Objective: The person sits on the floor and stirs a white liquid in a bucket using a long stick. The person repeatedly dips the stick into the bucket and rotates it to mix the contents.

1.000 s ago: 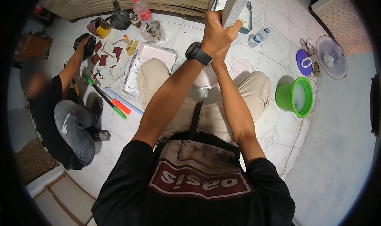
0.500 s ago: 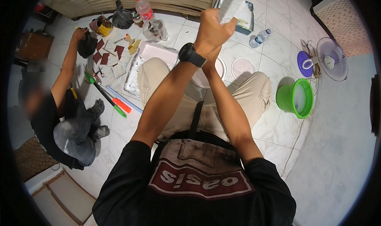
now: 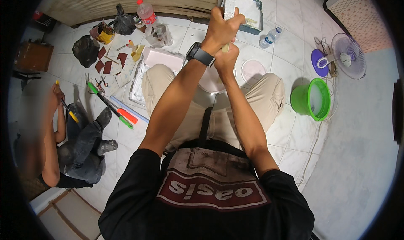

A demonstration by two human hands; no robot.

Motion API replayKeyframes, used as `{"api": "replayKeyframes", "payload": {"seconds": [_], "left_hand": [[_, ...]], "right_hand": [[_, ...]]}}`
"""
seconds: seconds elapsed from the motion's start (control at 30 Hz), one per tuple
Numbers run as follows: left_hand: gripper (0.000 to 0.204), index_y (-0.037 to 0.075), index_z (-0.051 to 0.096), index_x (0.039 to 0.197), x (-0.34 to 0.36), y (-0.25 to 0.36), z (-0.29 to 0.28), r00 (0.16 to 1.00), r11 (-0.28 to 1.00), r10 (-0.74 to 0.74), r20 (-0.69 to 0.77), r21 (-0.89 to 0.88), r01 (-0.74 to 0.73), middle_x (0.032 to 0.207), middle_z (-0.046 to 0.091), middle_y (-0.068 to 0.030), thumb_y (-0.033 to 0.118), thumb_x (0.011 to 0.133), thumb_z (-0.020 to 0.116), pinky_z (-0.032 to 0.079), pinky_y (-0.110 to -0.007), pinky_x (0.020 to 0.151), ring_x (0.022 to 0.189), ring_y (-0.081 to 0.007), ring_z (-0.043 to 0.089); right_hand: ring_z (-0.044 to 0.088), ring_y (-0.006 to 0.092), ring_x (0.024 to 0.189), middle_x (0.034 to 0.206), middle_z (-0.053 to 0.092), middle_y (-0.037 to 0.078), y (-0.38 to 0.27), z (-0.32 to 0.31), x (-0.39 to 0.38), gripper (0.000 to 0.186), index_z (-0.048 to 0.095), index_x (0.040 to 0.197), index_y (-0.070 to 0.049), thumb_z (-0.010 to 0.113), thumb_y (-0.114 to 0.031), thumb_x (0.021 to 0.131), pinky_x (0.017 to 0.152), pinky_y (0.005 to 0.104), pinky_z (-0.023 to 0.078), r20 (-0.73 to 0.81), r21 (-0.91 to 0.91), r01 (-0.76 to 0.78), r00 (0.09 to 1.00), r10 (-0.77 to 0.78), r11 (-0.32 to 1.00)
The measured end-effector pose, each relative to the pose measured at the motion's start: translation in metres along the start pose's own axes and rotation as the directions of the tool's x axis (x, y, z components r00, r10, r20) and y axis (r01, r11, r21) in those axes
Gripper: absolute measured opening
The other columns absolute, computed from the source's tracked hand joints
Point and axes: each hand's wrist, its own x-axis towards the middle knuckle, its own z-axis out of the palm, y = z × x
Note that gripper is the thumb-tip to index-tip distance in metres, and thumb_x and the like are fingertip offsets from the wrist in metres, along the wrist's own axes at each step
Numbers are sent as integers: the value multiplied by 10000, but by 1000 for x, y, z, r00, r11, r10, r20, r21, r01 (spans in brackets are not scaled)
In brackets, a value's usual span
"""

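Both my hands grip a long pale stick (image 3: 229, 6) smeared with white, held up in front of me; its top runs out of view. My left hand (image 3: 222, 27), with a black watch on the wrist, is closed around it. Just below, my right hand (image 3: 227, 60) is closed around its lower end. Beneath my hands, between my knees, a tub of pale pink paint (image 3: 210, 81) is partly hidden by my forearms. A round pinkish lid (image 3: 253, 71) lies to its right. Beyond my hands is a dark tray (image 3: 251, 30) with white paint in it.
A paint-smeared tray (image 3: 137, 82) lies by my left knee. Green-handled loppers (image 3: 110, 106), scissors (image 3: 101, 81) and sandpaper pieces (image 3: 121, 59) lie further left, near a seated person (image 3: 80, 156) holding a yellow-handled tool. At right stand a green bucket (image 3: 297, 97), a fan (image 3: 348, 57) and a water bottle (image 3: 270, 38).
The stick has swung more upright, and my right hand now shows gripping its lower end. At left, the other person's arm has drawn back from the black bag.
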Motion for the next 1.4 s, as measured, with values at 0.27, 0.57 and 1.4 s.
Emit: {"api": "replayKeyframes", "payload": {"seconds": [0.27,0.57,1.4], "left_hand": [[251,-51,534,593,8,-5,6,936,911,337,-98,285,-298,487,491,-56,99,744,667,397,-309,440,454,-111,484],[179,-15,566,619,-3,-10,8,925,924,375,-61,112,-367,514,502,-16,72,753,646,365,-283,455,474,-84,433],[234,18,521,583,4,-8,10,893,890,444,-76,152,-429,504,483,27,63,763,665,339,-270,453,484,-54,430]], "right_hand": [[590,128,716,808,643,15,60,29,3,176,627,869,2,722,-143,837,629,301,483,-38,329,86,996,-78,940],[646,195,631,662,663,179,-4,-3,22,195,654,789,59,691,-132,808,587,346,479,2,28,252,968,-252,967],[596,150,661,711,655,119,-3,6,25,221,616,816,47,707,-154,836,586,344,471,-25,97,249,968,-248,964]]}}
